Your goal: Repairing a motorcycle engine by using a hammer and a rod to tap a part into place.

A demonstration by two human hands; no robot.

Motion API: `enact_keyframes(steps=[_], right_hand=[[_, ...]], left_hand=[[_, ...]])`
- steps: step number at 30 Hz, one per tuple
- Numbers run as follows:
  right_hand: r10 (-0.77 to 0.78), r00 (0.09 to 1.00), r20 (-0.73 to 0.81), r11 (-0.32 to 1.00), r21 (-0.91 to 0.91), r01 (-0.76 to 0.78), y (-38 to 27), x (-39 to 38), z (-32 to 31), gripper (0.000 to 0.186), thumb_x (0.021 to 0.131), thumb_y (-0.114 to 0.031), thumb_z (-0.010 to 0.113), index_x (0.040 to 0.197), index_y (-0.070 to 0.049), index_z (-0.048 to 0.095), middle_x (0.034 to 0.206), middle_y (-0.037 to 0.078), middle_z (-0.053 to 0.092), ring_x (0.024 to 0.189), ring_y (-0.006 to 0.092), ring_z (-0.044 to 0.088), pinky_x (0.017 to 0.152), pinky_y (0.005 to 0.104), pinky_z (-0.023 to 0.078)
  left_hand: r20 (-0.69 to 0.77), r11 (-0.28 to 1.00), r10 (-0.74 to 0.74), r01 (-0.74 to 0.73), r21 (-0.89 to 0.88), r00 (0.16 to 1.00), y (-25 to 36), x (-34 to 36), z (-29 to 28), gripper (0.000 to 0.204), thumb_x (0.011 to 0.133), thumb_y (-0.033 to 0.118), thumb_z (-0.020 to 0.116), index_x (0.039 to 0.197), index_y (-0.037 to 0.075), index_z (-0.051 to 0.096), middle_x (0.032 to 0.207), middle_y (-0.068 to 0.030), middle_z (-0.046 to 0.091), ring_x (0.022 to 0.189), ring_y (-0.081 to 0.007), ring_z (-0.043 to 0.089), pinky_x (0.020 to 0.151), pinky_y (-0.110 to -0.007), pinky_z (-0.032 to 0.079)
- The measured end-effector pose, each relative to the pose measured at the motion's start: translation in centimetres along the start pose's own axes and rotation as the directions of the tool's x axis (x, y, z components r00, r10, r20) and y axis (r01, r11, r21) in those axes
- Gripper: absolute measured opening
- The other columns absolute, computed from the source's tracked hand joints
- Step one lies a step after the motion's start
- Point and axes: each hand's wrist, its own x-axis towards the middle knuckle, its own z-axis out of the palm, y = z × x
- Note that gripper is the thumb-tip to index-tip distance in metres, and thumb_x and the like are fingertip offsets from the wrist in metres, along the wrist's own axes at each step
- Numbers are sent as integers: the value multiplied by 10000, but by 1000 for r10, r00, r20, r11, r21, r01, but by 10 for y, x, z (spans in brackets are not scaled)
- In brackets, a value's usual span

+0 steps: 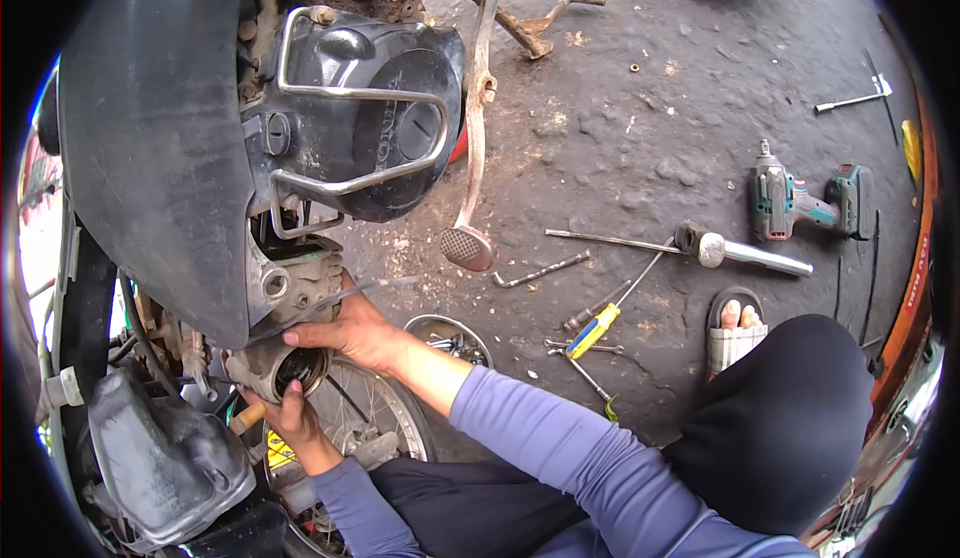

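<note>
A grey metal engine cylinder (243, 366) with a dark round bore sits at the lower left of the motorcycle engine, below the finned engine part (312, 276). My left hand (290, 426) grips it from below, thumb on the rim of the bore and fingers partly hidden behind. From the right, my right hand (355, 332) closes over its upper side, the thumb lying across the top. A thin cable or hose (370, 287) runs above my right wrist. Whether the cylinder is attached to the engine, I cannot tell.
A black engine cover (340, 148) with a bent metal guard and a foot pedal (468, 248) stand above my hands. A bowl of small parts (448, 338) lies beside my right forearm. On the ground are a screwdriver (594, 331), a hammer (706, 248) and a cordless impact wrench (790, 198).
</note>
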Motion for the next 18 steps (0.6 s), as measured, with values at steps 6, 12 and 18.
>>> enact_keyframes(steps=[6, 12, 18], right_hand=[[34, 999, 41, 998, -45, -32, 0, -5, 8, 762, 736, -63, 766, 1337, -6, 301, 1203, 105, 544, 1105, 191, 537, 952, 326, 445], [368, 928, 63, 921, -165, -354, -15, -2, -4, 679, 770, -120, 744, 1321, 0, 366, 1163, 103, 576, 1086, 183, 560, 863, 317, 508], [139, 990, -36, 981, -133, -143, 2, -6, 3, 589, 753, -132, 766, 1245, 6, 472, 1085, 92, 616, 961, 198, 619, 813, 329, 533]], left_hand=[[-40, 997, 38, -40, -65, 999, -14, 2, -6, 872, 649, 94, 590, 1444, 39, 235, 1331, -140, 438, 1205, -273, 461, 1059, -387, 329], [-20, 997, 74, -74, 10, 997, -11, 0, 1, 917, 626, 66, 637, 1442, 8, 220, 1348, -134, 416, 1223, -270, 435, 1065, -368, 303], [-6, 995, -20, 19, -101, 1000, -14, 1, -6, 898, 637, 83, 639, 1431, -5, 229, 1344, -145, 416, 1220, -262, 434, 1058, -362, 311]])
